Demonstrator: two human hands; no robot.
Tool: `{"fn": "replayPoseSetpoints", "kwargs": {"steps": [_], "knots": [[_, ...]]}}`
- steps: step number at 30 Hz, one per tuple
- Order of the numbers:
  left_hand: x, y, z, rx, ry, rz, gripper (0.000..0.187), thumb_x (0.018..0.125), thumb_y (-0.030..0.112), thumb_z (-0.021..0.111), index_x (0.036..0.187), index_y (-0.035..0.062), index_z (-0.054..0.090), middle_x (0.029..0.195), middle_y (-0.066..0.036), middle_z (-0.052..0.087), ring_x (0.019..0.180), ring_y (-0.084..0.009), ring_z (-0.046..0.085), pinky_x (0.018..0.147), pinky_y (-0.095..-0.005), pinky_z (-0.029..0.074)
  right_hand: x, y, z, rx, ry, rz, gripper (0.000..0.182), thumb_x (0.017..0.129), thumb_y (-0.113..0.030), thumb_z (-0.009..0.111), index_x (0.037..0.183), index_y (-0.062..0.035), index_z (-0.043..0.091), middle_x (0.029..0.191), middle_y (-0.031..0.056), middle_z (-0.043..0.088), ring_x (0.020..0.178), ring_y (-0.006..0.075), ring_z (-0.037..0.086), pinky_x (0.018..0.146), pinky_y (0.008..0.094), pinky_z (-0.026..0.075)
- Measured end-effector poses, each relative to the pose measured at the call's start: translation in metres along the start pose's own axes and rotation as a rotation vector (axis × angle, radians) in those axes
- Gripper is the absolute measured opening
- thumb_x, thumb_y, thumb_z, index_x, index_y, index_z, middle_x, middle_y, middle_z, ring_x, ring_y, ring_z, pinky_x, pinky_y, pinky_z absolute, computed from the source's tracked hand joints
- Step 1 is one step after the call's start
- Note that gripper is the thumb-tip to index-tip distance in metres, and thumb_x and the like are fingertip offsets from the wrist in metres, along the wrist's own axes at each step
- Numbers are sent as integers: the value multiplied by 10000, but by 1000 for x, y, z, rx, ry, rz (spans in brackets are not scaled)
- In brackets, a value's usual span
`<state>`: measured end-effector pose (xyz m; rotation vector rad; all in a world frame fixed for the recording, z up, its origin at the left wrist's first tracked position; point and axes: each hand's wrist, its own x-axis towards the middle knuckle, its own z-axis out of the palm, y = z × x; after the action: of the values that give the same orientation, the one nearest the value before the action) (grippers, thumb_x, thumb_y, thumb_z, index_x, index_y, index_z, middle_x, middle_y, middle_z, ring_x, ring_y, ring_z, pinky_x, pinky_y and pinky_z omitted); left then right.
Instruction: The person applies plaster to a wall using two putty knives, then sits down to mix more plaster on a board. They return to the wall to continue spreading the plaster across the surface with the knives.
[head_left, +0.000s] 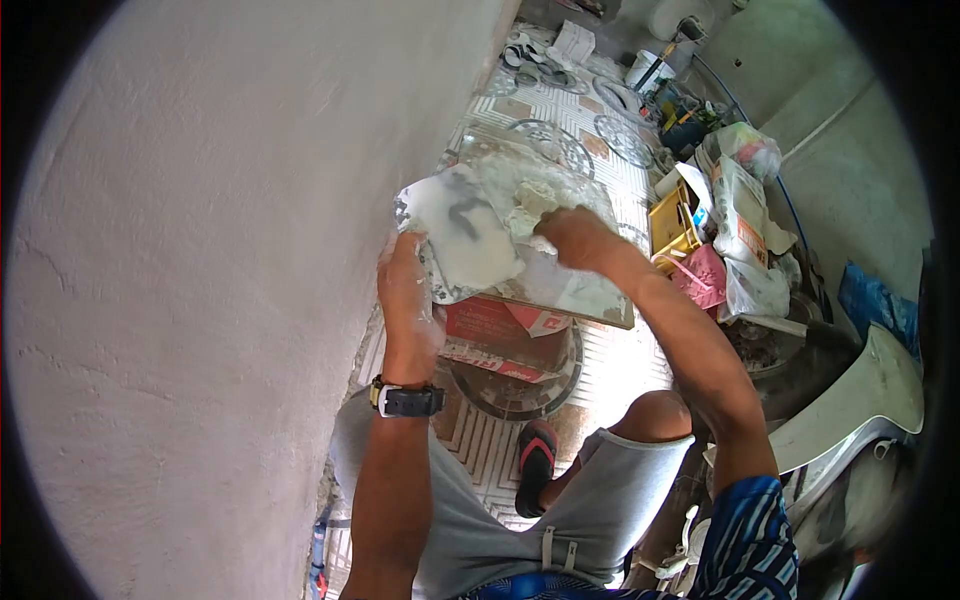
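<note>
My left hand [405, 285], dusted with white and wearing a watch at the wrist, grips the edge of a flat rectangular plate [462, 228] smeared with creamy wet putty. The plate is tilted over a putty-covered board [590, 290]. A pale lump of putty [537, 197] lies on that board, right of the plate. Closed fingers of my right hand [583, 240] are beside the lump; whatever they hold is hidden from view. Beneath the board stands a red cardboard box [500, 335].
A grey plastered wall [200, 250] rises close on the left. Along the right lie a yellow container [672, 225], a pink bag [700, 275], white sacks [740, 215] and a pale curved panel [850, 400]. A white bucket [650, 72] stands farther back on the patterned floor.
</note>
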<state>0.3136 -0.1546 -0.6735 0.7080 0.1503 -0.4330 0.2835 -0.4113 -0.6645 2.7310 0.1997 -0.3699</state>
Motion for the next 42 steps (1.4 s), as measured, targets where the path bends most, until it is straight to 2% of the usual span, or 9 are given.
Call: {"fn": "replayPoseSetpoints", "kwargs": {"steps": [5, 11, 16, 20, 23, 24, 27, 30, 42], "knots": [[1, 3, -4, 22, -12, 10, 270, 888, 202, 524, 1091, 28, 564, 958, -49, 629, 817, -166, 658, 707, -304, 563, -16, -1, 12, -130, 29, 18, 374, 698, -33, 622, 1067, -79, 663, 1072, 108, 634, 1023, 281, 613, 810, 415, 504], [3, -1, -3, 16, -36, 22, 268, 901, 203, 511, 1100, 30, 560, 977, -49, 625, 856, -152, 649, 747, -309, 547, -51, 32, 3, 470, 342, 163, 324, 757, -33, 576, 1077, -14, 620, 999, 239, 638, 904, 364, 625, 754, 416, 505], [19, -25, -10, 68, -49, 18, 358, 923, 169, 498, 1208, -44, 536, 1066, -94, 611, 937, -180, 607, 823, -307, 491, -83, 33, 7, 1384, 262, 484, 258, 950, -116, 574, 1135, 64, 579, 1005, 44, 642, 863, 92, 533, 801, 243, 439], [32, -53, -15, 176, -85, -6, 288, 943, 203, 524, 1158, 13, 554, 1031, -70, 646, 865, -168, 680, 697, -276, 560, -99, 8, 0, 1728, 524, 413, 229, 973, -114, 548, 1157, 21, 574, 992, -17, 617, 888, 65, 515, 822, 222, 415], [33, -66, -16, 116, -105, -183, 276, 935, 187, 538, 1153, 18, 558, 1025, -71, 647, 875, -176, 677, 702, -296, 566, -112, -18, -28, 1412, 577, 454, 309, 988, -184, 527, 1238, -4, 552, 1018, -16, 638, 866, 59, 534, 813, 220, 432], [26, -62, -12, 46, -105, -225, 274, 931, 176, 545, 1162, 28, 553, 1032, -72, 644, 883, -181, 675, 698, -306, 568, -118, -37, -58, 1165, 527, 469, 310, 992, -155, 477, 1272, -32, 526, 1116, 69, 645, 970, 150, 598, 898, 277, 452], [6, -41, 4, -85, -110, -334, 285, 920, 139, 564, 1192, 61, 529, 1058, -77, 632, 907, -199, 668, 689, -334, 574, -114, -54, -78, 658, 674, -36, 426, 929, -62, 493, 1354, -61, 463, 1297, 160, 557, 1176, 285, 549, 1027, 365, 415], [6, -40, 7, -106, -185, -361, 286, 923, 130, 558, 1201, 69, 526, 1075, -86, 628, 916, -207, 661, 702, -342, 570, -112, -70, -94, 606, 434, -140, 628, 799, 18, 537, 1406, -69, 405, 1437, 176, 414, 1328, 353, 397, 1124, 432, 325], [-3, -50, 8, -111, -312, -327, 346, 942, 139, 524, 1237, -40, 508, 1088, -118, 624, 926, -203, 655, 785, -324, 551, -127, -56, -63, 350, 288, -268, 870, 611, 50, 647, 1427, -115, 395, 1506, 105, 349, 1390, 293, 333, 1173, 418, 276]]}}
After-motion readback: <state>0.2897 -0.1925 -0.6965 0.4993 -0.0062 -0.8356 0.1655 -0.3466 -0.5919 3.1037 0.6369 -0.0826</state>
